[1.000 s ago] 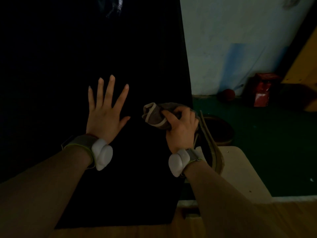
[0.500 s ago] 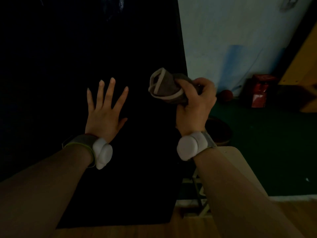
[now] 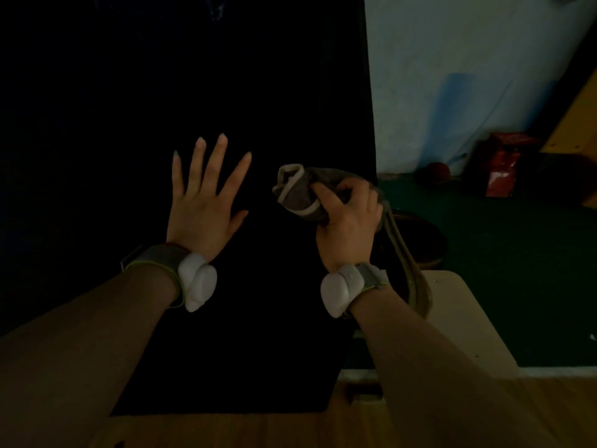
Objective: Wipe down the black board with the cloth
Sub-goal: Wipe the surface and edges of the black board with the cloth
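The right hand curls round the bunched cloth, soft and light, best held wadded, while the left hand lies spread, fingers straight, on the board.

Green floor: dark round basin, red ball, red box. Black board stands on wooden surface.

Left hand spread flat with straight fingers on a large black board; right hand grips a bunched grey cloth against it.
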A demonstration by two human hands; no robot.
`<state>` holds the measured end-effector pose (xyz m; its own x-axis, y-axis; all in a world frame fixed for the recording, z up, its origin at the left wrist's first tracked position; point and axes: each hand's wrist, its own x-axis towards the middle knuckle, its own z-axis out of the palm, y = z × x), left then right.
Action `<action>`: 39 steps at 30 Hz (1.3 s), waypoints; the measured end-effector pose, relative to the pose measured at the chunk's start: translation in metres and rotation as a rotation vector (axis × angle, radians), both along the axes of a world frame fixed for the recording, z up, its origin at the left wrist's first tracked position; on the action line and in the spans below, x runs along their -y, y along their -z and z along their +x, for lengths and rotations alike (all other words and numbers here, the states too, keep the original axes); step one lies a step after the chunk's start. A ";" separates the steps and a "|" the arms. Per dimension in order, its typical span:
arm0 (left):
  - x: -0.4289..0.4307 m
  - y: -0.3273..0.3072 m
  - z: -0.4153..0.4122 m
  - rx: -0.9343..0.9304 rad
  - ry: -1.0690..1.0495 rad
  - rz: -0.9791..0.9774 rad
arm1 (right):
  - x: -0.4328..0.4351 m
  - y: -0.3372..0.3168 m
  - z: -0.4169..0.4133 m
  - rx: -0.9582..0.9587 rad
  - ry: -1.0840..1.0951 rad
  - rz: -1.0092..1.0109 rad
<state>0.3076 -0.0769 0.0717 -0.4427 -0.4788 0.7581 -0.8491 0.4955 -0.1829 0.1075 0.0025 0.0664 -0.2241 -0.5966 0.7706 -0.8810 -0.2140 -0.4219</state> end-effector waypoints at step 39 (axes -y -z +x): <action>0.003 0.121 0.024 0.026 -0.002 0.109 | 0.004 0.116 0.021 -0.121 0.019 0.033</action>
<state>0.3317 -0.0802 -0.0495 -0.4605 -0.5583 0.6901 -0.8456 0.5123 -0.1499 0.1287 -0.0017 -0.0492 -0.1424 -0.6185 0.7728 -0.9298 -0.1841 -0.3187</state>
